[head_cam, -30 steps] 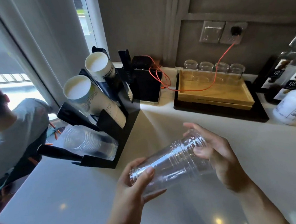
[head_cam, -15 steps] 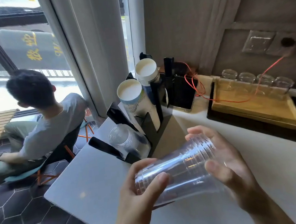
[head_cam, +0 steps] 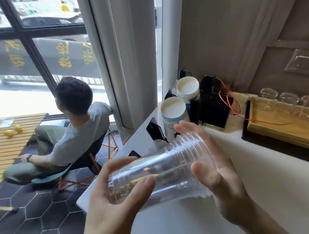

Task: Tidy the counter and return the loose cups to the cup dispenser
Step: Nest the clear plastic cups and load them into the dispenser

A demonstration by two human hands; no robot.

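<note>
Nearest: left hand (head_cam: pixel 109 203) grips the narrow base end of a nested stack of clear plastic cups (head_cam: pixel 161 171), thumb over the top; right hand (head_cam: pixel 212 169) cups the wide rim end, fingers spread around it. The stack lies on its side in the air above the left front corner of the counter (head_cam: pixel 272 190).

Since a second ago the stack has lifted and swung left, toward the cup dispenser (head_cam: pixel 155 130); likely lining up for the clear-cup slot, largely hidden behind the stack.

Counter's left edge sits directly under the hands, with floor below. Open room on the right. Farther back: two paper cup stacks (head_cam: pixel 173 113), a wooden tray (head_cam: pixel 284 122) along the back edge.
</note>
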